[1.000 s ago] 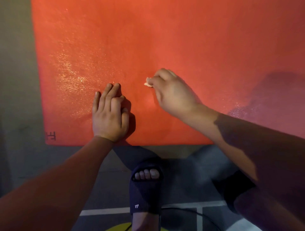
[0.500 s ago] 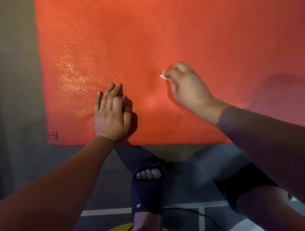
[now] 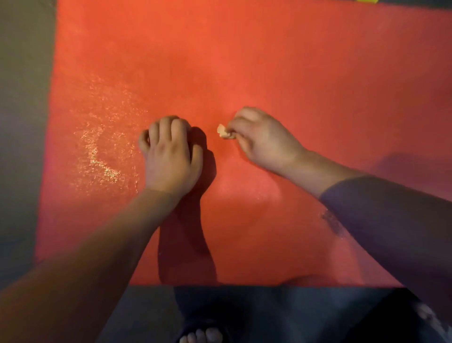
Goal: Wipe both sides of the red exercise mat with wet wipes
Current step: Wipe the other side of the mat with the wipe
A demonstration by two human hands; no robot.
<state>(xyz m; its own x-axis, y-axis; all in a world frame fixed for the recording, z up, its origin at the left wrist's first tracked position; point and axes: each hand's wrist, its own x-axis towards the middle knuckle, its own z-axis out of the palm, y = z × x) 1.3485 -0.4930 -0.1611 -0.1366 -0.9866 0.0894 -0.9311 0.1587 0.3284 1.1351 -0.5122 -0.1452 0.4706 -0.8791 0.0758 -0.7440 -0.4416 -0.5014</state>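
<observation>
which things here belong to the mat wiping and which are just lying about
Part of the job:
red exercise mat
wadded wet wipe, pinched in the right hand
left hand, fingers curled, resting on the mat
wet sheen on the mat

Just there:
grey floor
yellow-green object at the top edge, too cut off to name
the person's toes

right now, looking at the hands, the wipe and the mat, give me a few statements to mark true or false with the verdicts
1. The right hand pinches a small wad of wipe. True.
2. A glistening wet patch shows on the red mat, to the left of the left hand. True.
3. The left hand lies flat with straight fingers. False: its fingers are curled, knuckles up, resting on the mat.
4. The mat is rolled up. False: it lies spread flat on the floor.
</observation>
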